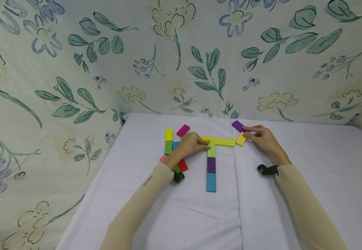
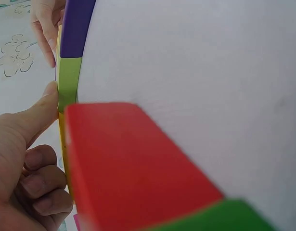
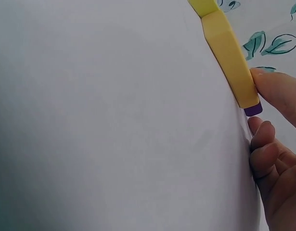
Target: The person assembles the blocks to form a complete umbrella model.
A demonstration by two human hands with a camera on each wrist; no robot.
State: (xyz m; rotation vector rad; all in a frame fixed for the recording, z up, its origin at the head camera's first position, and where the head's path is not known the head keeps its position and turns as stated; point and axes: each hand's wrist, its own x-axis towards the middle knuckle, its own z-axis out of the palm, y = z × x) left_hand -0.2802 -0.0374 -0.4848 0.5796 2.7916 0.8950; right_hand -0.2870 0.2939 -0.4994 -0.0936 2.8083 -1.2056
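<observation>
My left hand (image 1: 193,144) reaches to the lime-green block (image 1: 211,151), its fingertips at the junction with the yellow bar (image 1: 223,142). In the left wrist view one straight digit lies along the lime-green block's edge while the other fingers curl beside it. On the right, my right hand (image 1: 263,139) pinches the near end of a purple block (image 1: 238,125) with thumb and forefinger. The thumb also touches the orange-yellow block (image 3: 229,57), which sits at an angle off the bar's right end. Only the purple block's tip (image 3: 253,109) shows there.
Below the lime-green block run another purple block (image 1: 211,165) and a blue block (image 1: 211,182). Left of them, partly under my left arm, are yellow (image 1: 169,134), green (image 1: 168,147) and red (image 1: 183,165) blocks. A magenta block (image 1: 183,130) lies behind the left hand.
</observation>
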